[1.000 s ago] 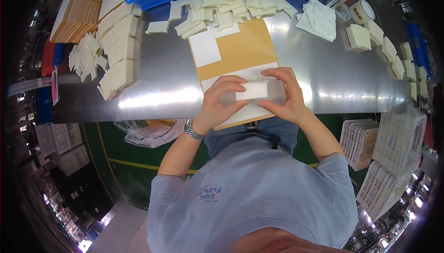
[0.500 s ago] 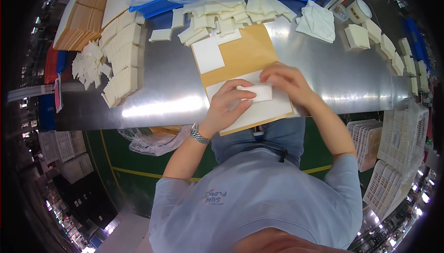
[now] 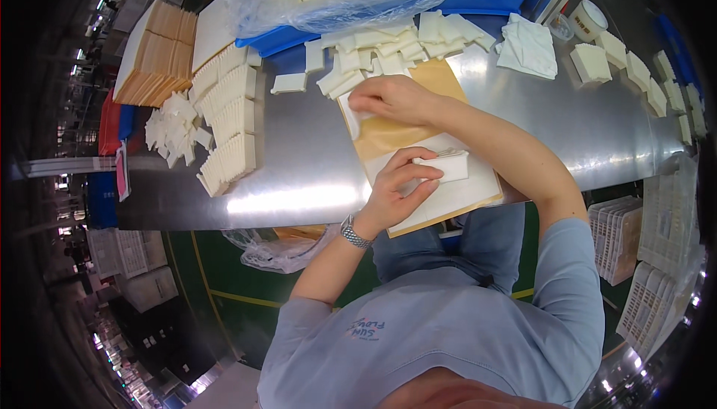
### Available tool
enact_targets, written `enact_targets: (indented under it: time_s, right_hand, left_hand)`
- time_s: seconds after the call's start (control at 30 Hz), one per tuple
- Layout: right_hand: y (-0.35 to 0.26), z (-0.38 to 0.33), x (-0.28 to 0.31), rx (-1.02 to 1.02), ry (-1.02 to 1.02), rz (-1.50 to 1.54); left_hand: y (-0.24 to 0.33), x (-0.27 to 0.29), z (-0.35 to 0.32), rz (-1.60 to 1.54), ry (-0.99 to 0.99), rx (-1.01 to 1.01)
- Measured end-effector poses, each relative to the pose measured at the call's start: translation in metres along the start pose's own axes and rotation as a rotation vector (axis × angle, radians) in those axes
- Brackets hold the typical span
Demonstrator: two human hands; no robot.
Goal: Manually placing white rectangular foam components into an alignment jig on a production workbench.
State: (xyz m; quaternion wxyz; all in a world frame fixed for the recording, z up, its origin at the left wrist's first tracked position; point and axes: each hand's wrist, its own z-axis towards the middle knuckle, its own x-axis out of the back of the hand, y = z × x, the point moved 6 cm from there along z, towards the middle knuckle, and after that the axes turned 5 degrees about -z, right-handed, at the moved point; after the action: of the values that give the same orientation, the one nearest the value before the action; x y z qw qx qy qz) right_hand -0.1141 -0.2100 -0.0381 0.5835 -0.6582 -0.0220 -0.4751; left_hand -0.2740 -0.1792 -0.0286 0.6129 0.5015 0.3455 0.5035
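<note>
A tan paper sheet point(image 3: 388, 134) lies across the near edge of the metal table, with a larger white sheet point(image 3: 478, 186) on its near part. My left hand point(image 3: 399, 188) closes its fingers around the left end of a small white rectangular block point(image 3: 454, 167), just above that white sheet. My right arm reaches across to the far left of the tan sheet. There my right hand point(image 3: 388, 101), fingers curled, pinches a small white sheet point(image 3: 349, 119); the hand covers much of that sheet and hides the fingertips.
Loose cream-white pieces point(image 3: 373, 47) lie beyond the tan sheet, before a blue tray point(image 3: 478, 4) draped in clear plastic. Rows of similar pieces point(image 3: 230, 125) and a tan stack point(image 3: 157, 54) stand left. A folded white cloth point(image 3: 526, 47) and a tub point(image 3: 588, 19) are at right.
My right hand has left the block and moved far and left onto the small white sheet. My left hand keeps hold of the block. The whole view has shifted slightly.
</note>
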Motion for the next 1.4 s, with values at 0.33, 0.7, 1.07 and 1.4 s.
enact_targets:
  time_s: [0.33, 0.7, 1.07, 1.4]
  right_hand:
    - [0.046, -0.084, 0.073, -0.278, 0.609, 1.125]
    - [0.031, -0.199, 0.06, -0.326, 0.696, 1.211]
    - [0.026, -0.228, 0.043, -0.382, 0.784, 1.286]
    - [0.021, -0.229, 0.032, -0.366, 0.772, 1.067]
  left_hand:
    - [0.017, 0.039, 0.007, 0.347, 0.236, -0.24]
    - [-0.032, 0.152, 0.113, 1.155, 0.469, 0.296]
    - [0.061, 0.119, 0.03, -0.103, 0.701, -0.293]
    - [0.074, -0.02, 0.033, 0.614, -0.016, -0.323]
